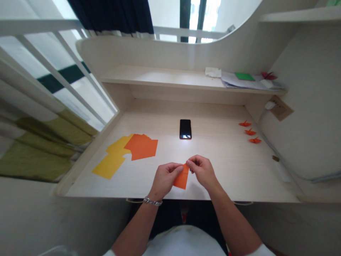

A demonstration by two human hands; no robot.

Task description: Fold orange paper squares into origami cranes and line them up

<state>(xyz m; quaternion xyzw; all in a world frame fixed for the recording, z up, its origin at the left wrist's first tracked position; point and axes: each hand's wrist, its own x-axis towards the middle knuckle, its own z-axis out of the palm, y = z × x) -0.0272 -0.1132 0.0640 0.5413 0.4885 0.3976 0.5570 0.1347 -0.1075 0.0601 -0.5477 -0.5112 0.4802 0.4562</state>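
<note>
Between my hands, over the front of the desk, is a small piece of folded orange paper [181, 180] with creases across it. My left hand [167, 177] pinches its upper left part between thumb and fingers. At its upper right corner, my right hand [202, 170] grips the paper with thumb and fingertip. Sheets of orange paper [144, 146] lie fanned to the left, partly over yellow paper sheets [109, 164]. Three folded orange paper cranes [249, 132] stand in a row at the right.
A black phone [185, 129] lies mid-desk beyond my hands. On the back shelf [160, 75] are papers [231, 79], a green square [244, 76] and a tissue [213, 72]. A cable [277, 153] runs from the wall socket [281, 107] along the right side.
</note>
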